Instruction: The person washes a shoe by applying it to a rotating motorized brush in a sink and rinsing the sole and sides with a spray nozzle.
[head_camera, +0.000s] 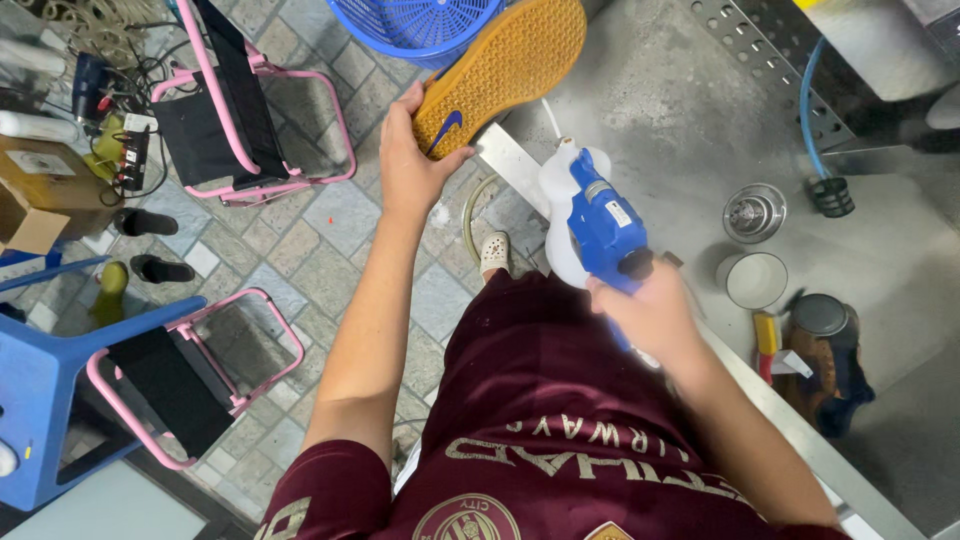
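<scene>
We record the left hand (408, 160) raised over the tiled floor (300, 240), fingers wrapped around the heel of a shoe (505, 65) turned sole-up; the tan sole carries a blue mark. The shoe's toe reaches past a blue basket (415, 25). The right hand (650, 310) grips the handle of a blue and white spray tool (595, 220), fingers closed around it, at the edge of the steel sink basin (680, 120). Near it stand a white cup (755, 280) and a drain strainer (753, 212). Pink folding chairs (235, 110) sit to the left.
</scene>
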